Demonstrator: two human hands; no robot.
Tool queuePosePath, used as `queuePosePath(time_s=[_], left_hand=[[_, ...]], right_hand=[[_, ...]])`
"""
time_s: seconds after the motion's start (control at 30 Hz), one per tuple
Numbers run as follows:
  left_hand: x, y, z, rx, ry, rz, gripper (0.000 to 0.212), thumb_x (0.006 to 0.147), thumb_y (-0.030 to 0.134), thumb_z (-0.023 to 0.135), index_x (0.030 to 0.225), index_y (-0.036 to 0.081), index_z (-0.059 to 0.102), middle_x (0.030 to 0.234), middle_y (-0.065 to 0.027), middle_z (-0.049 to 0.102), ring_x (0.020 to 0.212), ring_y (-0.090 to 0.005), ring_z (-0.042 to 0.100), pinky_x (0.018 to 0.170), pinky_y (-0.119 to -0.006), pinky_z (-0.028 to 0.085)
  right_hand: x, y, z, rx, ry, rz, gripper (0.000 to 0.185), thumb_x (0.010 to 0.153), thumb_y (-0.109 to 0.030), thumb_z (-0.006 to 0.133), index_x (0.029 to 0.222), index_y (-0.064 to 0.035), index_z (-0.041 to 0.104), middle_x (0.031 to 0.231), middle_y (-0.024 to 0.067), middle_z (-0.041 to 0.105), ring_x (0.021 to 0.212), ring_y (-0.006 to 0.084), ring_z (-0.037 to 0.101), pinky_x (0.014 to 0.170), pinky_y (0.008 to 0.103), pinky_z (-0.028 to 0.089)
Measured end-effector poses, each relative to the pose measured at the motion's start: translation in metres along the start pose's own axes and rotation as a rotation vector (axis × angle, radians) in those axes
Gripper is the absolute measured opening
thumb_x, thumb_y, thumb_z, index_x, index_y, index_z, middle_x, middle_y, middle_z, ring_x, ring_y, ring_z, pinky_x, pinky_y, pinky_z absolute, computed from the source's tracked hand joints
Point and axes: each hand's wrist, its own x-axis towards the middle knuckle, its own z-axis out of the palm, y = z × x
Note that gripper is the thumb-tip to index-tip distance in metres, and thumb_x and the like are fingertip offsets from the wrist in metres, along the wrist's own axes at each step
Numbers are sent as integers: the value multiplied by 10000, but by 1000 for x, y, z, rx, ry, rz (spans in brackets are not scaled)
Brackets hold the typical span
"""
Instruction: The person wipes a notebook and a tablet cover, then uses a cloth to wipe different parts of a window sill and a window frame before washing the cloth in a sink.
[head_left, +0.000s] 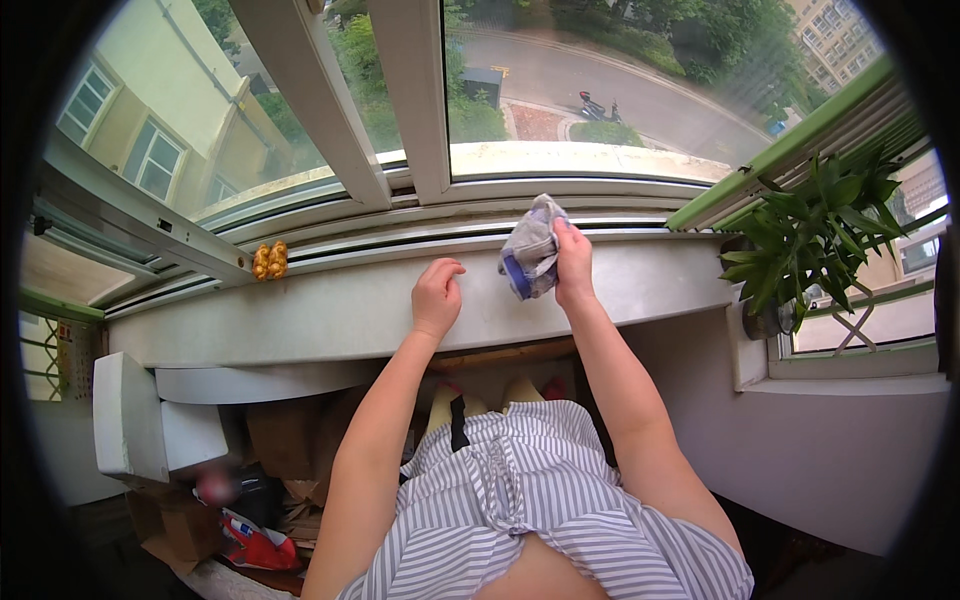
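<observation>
In my right hand (574, 259) is a crumpled grey cloth (529, 247) with blue patches, raised over the white windowsill (337, 307) near the window track. My left hand (437, 295) hovers over or rests on the sill to the left of the cloth, fingers curled and nothing seen in them; whether it touches the sill I cannot tell. Behind both hands run the white rails of the sliding window (420, 225). Two golden-brown ornaments (270, 261) stand at the rail on the left.
A green leafy plant (817, 232) in a dark pot stands at the sill's right end, beside a green-framed blind (787, 157). Below left are cardboard boxes (180, 525) and a red bag (259, 544). A white block-like piece (129, 416) juts out at left.
</observation>
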Motion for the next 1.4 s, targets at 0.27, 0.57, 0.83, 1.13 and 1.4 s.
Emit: queuePosePath(time_s=[0.27, 0.57, 0.83, 1.13, 1.4], left_hand=[[40, 16, -17, -64, 62, 107, 208, 730, -77, 478, 826, 29, 628, 925, -89, 640, 804, -275, 615, 679, -325, 494], [61, 88, -22, 90, 167, 180, 205, 735, -95, 469, 832, 5, 621, 928, -110, 639, 809, -265, 619, 661, -308, 491], [93, 147, -9, 113, 268, 309, 206, 733, -108, 478, 826, 8, 620, 933, -106, 644, 773, -240, 619, 636, -295, 487], [174, 229, -47, 221, 406, 564, 221, 700, -103, 512, 845, 16, 629, 1008, -106, 628, 932, -286, 606, 787, -345, 491], [240, 297, -112, 383, 583, 953, 258, 705, -104, 508, 886, 32, 631, 1123, -113, 588, 1103, -305, 542, 943, -383, 418]], right_hand=[[100, -132, 22, 13, 387, -934, 370, 967, -267, 464, 1209, 12, 483, 1286, 105, 336, 1090, 199, 436, 932, 309, 361], [90, -43, 51, -1401, -264, -1671, 411, 789, -175, 521, 1141, -371, 602, 1216, -125, 477, 1190, 124, 394, 1065, 405, 244], [123, -244, 10, -733, 754, -1538, 319, 920, -300, 486, 1218, -201, 542, 1434, 175, 326, 1313, 438, 246, 1008, 572, 197], [98, -248, 21, -1349, 48, -1982, 456, 832, -336, 544, 1282, -373, 484, 1355, -18, 435, 1214, 224, 401, 1028, 470, 278], [40, -344, 127, -1091, 605, -1799, 406, 872, -418, 492, 1229, -231, 544, 1407, 68, 383, 1233, 339, 349, 951, 518, 276]])
